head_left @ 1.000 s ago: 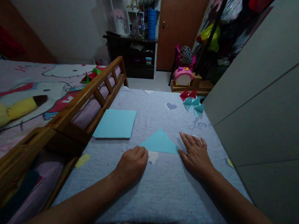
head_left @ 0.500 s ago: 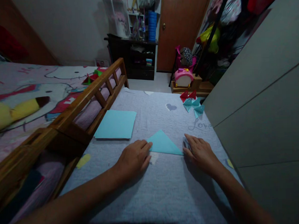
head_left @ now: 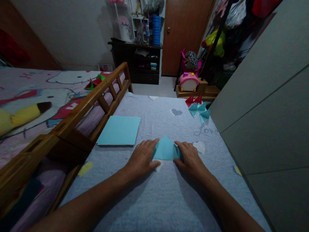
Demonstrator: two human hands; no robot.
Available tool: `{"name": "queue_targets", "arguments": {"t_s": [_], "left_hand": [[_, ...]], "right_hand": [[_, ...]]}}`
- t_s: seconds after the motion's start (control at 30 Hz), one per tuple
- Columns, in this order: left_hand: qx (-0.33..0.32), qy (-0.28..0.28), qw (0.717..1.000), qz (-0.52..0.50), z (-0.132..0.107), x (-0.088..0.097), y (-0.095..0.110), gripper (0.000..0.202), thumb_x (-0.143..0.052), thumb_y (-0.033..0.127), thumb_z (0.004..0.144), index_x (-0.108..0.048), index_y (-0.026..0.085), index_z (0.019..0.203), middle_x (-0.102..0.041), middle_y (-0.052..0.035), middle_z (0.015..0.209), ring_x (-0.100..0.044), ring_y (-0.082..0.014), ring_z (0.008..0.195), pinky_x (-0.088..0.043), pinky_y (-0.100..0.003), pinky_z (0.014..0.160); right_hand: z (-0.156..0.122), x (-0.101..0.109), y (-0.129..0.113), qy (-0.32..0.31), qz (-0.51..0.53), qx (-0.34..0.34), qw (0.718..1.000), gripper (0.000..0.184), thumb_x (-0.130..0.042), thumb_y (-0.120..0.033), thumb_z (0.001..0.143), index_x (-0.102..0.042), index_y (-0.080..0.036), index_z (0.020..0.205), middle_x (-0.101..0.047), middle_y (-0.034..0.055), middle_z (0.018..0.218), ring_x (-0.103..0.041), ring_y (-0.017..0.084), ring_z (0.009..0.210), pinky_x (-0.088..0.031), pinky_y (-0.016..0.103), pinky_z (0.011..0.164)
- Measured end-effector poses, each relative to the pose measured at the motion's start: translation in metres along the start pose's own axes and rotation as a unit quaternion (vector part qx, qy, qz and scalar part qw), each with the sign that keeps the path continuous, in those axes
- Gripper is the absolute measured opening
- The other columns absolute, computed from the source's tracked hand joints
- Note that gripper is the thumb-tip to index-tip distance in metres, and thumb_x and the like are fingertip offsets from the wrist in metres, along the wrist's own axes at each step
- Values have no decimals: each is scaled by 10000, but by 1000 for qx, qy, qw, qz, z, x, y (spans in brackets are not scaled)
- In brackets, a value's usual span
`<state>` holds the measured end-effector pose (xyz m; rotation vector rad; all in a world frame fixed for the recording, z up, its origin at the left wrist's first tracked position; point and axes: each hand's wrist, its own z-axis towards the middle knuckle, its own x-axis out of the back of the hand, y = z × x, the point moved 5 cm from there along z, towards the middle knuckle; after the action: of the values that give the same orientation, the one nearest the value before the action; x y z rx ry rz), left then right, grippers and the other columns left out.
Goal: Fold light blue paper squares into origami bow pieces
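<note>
A light blue folded paper triangle [head_left: 166, 150] lies on the grey bedspread [head_left: 159, 197] in front of me. My left hand [head_left: 142, 158] lies flat with its fingers stretched over the triangle's left corner. My right hand [head_left: 189, 158] presses on the right corner, fingers flat and together, covering that part of the paper. A stack of light blue square sheets [head_left: 119, 130] rests to the left, beside the wooden rail.
Several folded red and blue paper pieces [head_left: 198, 107] lie at the bed's far right. A wooden bed rail [head_left: 93, 98] runs along the left, a grey cabinet wall [head_left: 268, 102] along the right. Beyond the bed stand a toy [head_left: 188, 81], a dark shelf unit [head_left: 139, 60] and a door.
Both hands have moved inward onto the triangle's two lower corners. The visible paper looks narrower than a second ago. The view has shifted slightly.
</note>
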<state>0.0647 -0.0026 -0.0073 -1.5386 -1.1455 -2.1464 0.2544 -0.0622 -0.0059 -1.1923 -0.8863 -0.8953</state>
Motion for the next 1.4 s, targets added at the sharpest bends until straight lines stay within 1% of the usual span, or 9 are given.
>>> {"name": "queue_targets", "arguments": {"t_s": [0.2, 0.3, 0.4, 0.57, 0.67, 0.93, 1.1, 1.27, 1.4], "left_hand": [[-21, 74, 996, -53, -5, 4, 3, 923, -694, 190, 756, -190, 226, 1529, -581, -132, 1251, -552, -296, 1131, -456, -492, 973], [-23, 107, 992, -68, -7, 7, 5, 917, -665, 152, 766, -165, 230, 1531, -609, -90, 1133, -580, -258, 1035, -475, -458, 934], [-15, 134, 988, -80, -7, 10, 5, 692, -616, 138, 791, -353, 205, 1428, -631, -54, 1002, -598, -225, 933, -493, -408, 865], [-79, 140, 986, -41, -4, 15, 12, 120, -533, 141, 858, -615, 175, 938, -646, -43, 823, -589, -206, 796, -462, -361, 757], [-121, 149, 981, -2, -4, 20, 18, 119, -518, 128, 853, -615, 181, 809, -639, -45, 775, -571, -209, 776, -434, -364, 754], [-138, 130, 981, 46, -6, 21, 26, 105, -517, 103, 793, -581, 186, 806, -657, -61, 838, -585, -219, 818, -436, -398, 835], [-131, 83, 988, 26, -3, 15, 23, 121, -556, 112, 771, -578, 190, 861, -683, -95, 1053, -611, -252, 1021, -428, -446, 982], [-121, 32, 992, 5, -1, 9, 11, 370, -602, 143, 751, -600, 180, 1119, -665, -108, 1181, -586, -275, 1131, -427, -483, 1015], [-152, 85, 985, -7, -1, 18, 6, 248, -565, 81, 743, -642, 189, 953, -701, -80, 1127, -611, -246, 1106, -424, -477, 1035]], "right_hand": [[-2, 4, 5, 90, 92, 3, 992, 640, -571, -132, 783, -419, -177, 1403, -618, 96, 1028, -555, 267, 946, -462, 457, 892], [0, 8, 7, 95, 120, 11, 988, 337, -526, -133, 817, -563, -194, 1147, -612, 69, 935, -561, 243, 899, -465, 417, 846], [1, 10, 7, 86, 116, 24, 989, 91, -512, -141, 849, -567, -205, 883, -599, 53, 854, -548, 229, 845, -456, 382, 780], [-2, 19, 5, 178, 85, 45, 979, 405, -563, -190, 866, -520, -177, 1269, -585, 138, 1173, -525, 292, 1109, -444, 469, 952], [-5, 22, -3, 197, 59, 72, 976, 540, -573, -197, 874, -451, -205, 1401, -532, 150, 1301, -482, 316, 1216, -403, 514, 1026], [-5, 24, -20, 174, 70, 140, 972, 216, -512, -87, 893, -674, -222, 940, -687, 83, 1069, -574, 242, 994, -478, 422, 899], [-4, 17, -15, 158, 100, 143, 972, 241, -481, -71, 886, -670, -213, 933, -717, 87, 1017, -633, 223, 965, -506, 403, 881], [-7, 21, -12, 168, 118, 160, 965, 215, -482, -88, 915, -653, -216, 934, -725, 80, 1047, -637, 220, 1024, -486, 432, 958], [-8, 27, -10, 176, 81, 147, 970, 248, -476, -89, 910, -678, -234, 904, -727, 57, 1098, -581, 246, 1098, -441, 460, 990]]}}
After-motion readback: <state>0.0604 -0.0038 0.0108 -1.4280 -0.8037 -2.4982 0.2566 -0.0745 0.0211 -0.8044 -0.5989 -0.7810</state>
